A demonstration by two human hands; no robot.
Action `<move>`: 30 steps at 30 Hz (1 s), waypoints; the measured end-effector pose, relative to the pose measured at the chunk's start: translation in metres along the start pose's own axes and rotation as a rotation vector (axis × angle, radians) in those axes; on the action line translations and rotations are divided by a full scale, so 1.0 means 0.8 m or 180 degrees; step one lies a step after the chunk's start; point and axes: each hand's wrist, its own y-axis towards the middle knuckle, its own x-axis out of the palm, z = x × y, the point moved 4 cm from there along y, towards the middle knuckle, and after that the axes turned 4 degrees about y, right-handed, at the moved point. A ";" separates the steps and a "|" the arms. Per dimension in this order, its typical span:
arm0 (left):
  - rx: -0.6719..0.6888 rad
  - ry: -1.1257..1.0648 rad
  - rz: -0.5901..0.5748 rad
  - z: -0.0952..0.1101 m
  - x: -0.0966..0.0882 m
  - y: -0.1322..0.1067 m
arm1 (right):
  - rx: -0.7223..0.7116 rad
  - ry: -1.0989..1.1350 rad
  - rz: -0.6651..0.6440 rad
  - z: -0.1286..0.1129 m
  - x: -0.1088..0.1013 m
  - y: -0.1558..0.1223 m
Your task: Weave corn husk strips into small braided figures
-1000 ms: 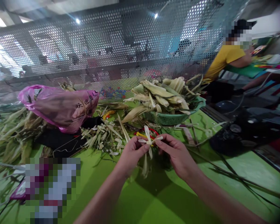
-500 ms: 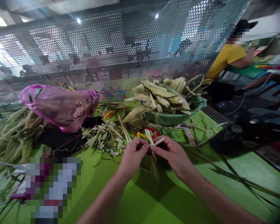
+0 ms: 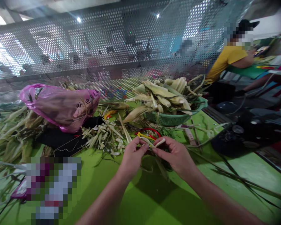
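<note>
Both my hands meet over the green table [image 3: 140, 200] and pinch one small piece of pale folded leaf strips [image 3: 154, 143]. My left hand [image 3: 133, 156] grips its left side with thumb and fingers closed. My right hand [image 3: 175, 154] grips the right side, and a pale strip end sticks out above its fingers. A long leaf tail hangs down from the piece toward the table. Just behind my fingers lie red and yellow handled scissors [image 3: 147, 133].
A green basket [image 3: 178, 118] heaped with pale leaves stands behind my hands. A pile of cut leaf bits [image 3: 105, 136] and a pink plastic bag [image 3: 61, 107] lie to the left. A perforated metal screen [image 3: 107, 56] backs the table. A person in yellow [image 3: 227, 59] sits at far right.
The spread strips have been folded in. My hands have drawn closer together and lowered slightly, and the piece now lies more hidden between my fingers.
</note>
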 end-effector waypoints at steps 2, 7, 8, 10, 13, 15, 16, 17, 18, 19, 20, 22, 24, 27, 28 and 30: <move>-0.0114 -0.0246 -0.0003 0.000 0.001 -0.001 | 0.0093 0.0112 0.0025 0.000 0.000 0.000; -0.0392 -0.0512 -0.0027 -0.001 -0.001 -0.001 | 0.0262 0.0378 0.0073 0.004 -0.002 0.002; -0.0413 -0.0533 -0.0090 -0.001 -0.001 -0.001 | 0.0266 0.0416 0.0053 0.005 -0.002 0.003; -0.0404 -0.0520 -0.0242 -0.002 -0.001 0.000 | 0.0278 0.0464 -0.0004 0.005 -0.001 0.004; -0.0347 -0.0397 -0.0322 -0.005 -0.001 0.002 | 0.0349 0.0554 -0.0143 0.004 0.002 0.003; -0.0289 -0.0352 -0.0354 -0.006 0.000 0.004 | 0.0375 0.0588 -0.0175 0.003 0.002 0.002; -0.0247 -0.0351 -0.0394 -0.006 0.001 0.004 | 0.0369 0.0574 -0.0179 0.003 0.003 0.001; -0.0203 -0.0348 -0.0440 -0.006 0.002 0.004 | 0.0341 0.0539 -0.0159 0.003 0.002 0.001; -0.0169 -0.0315 -0.0467 -0.005 0.003 0.004 | 0.0295 0.0487 -0.0122 0.003 0.001 0.002; -0.0161 -0.0241 -0.0471 -0.005 0.003 0.004 | 0.0237 0.0422 -0.0075 0.003 0.000 0.002; -0.0172 -0.0142 -0.0448 -0.005 0.003 0.004 | 0.0171 0.0353 -0.0023 0.003 -0.001 0.002; -0.0199 0.0066 -0.0405 -0.004 0.002 0.003 | 0.0069 0.0247 0.0082 0.003 -0.002 0.003; -0.0195 0.0156 -0.0439 -0.004 0.002 0.002 | 0.0081 0.0220 0.0138 0.002 -0.002 0.002; -0.0158 0.0106 -0.0553 -0.004 0.003 0.002 | 0.0180 0.0270 0.0197 0.003 -0.001 0.002; -0.0147 0.0091 -0.0574 -0.005 0.004 0.002 | 0.0204 0.0288 0.0220 0.003 -0.001 0.001; -0.0119 0.0065 -0.0601 -0.006 0.004 0.002 | 0.0251 0.0346 0.0254 0.004 0.000 0.001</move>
